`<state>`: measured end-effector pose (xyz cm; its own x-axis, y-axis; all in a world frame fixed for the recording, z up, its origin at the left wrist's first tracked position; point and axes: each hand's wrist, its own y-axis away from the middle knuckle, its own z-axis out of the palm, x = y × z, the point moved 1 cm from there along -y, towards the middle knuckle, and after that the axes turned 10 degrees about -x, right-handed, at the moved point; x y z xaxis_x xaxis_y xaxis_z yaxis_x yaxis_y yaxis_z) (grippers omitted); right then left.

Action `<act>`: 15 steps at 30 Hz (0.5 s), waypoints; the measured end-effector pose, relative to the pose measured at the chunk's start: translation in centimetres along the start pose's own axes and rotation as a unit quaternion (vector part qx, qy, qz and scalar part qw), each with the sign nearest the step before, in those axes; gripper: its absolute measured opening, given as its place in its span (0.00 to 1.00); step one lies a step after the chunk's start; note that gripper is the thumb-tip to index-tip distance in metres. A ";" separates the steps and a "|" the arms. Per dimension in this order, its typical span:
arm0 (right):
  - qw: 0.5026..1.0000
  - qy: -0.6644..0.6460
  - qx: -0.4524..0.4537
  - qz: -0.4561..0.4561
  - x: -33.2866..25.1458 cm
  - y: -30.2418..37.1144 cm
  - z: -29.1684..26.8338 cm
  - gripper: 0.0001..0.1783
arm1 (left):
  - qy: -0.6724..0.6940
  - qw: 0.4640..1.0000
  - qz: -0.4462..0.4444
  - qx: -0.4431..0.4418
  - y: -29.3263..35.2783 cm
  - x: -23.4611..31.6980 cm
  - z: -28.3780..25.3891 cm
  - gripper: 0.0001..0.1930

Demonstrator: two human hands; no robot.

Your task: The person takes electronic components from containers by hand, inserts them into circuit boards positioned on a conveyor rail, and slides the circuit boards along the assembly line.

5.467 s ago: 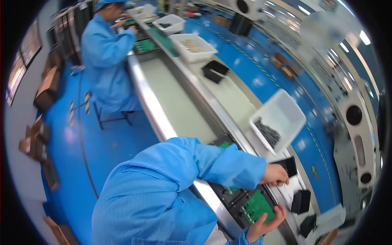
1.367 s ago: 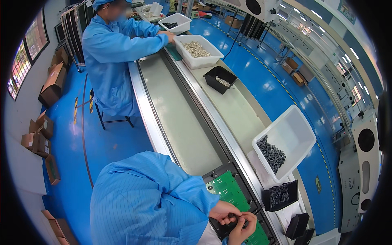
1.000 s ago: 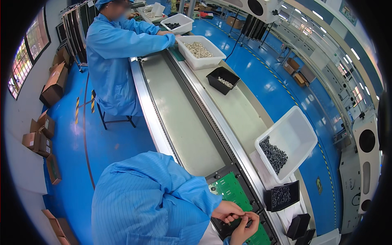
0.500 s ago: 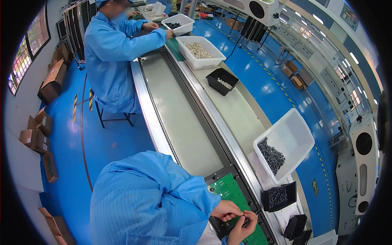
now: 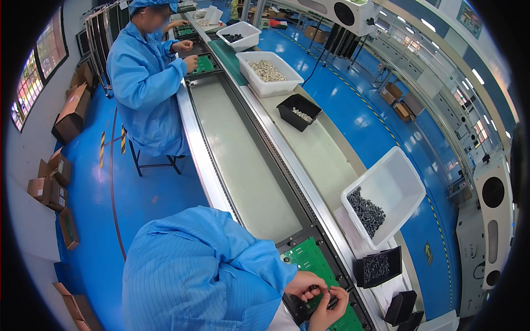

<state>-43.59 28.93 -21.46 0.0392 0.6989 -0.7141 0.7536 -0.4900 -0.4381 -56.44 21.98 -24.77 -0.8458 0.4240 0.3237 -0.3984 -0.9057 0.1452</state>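
Co-worker's hand (image 5: 191,64) retreated — left hand (image 5: 303,285) and right hand (image 5: 328,310) curl closed around dark parts (image 5: 314,287).

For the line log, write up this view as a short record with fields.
Hands: left hand and right hand, close together over the board
Held: small dark part in the left hand; right hand's grip unclear
Board: green circuit board in a black frame
Right side: white bin and black tray, both holding dark parts
Co-worker: person in blue, farther along
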 end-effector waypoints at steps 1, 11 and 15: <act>1.000 -0.001 0.000 0.001 -0.1 0.0 -0.1 0.05 | 0.001 1.000 -0.001 0.001 -0.1 0.0 -0.1 0.04; 0.998 0.005 -0.014 0.055 -1.0 -0.2 -0.3 0.06 | -0.068 0.997 0.022 0.006 -0.1 -0.1 -0.2 0.05; 0.996 0.013 -0.009 0.088 -1.9 -0.3 -0.7 0.08 | -0.086 0.996 0.025 -0.003 -0.1 0.2 0.1 0.06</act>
<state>-43.40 28.14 -19.62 0.1886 0.6171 -0.7640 0.7447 -0.5970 -0.2984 -56.55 22.18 -24.58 -0.7918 0.3706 0.4855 -0.3602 -0.9253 0.1189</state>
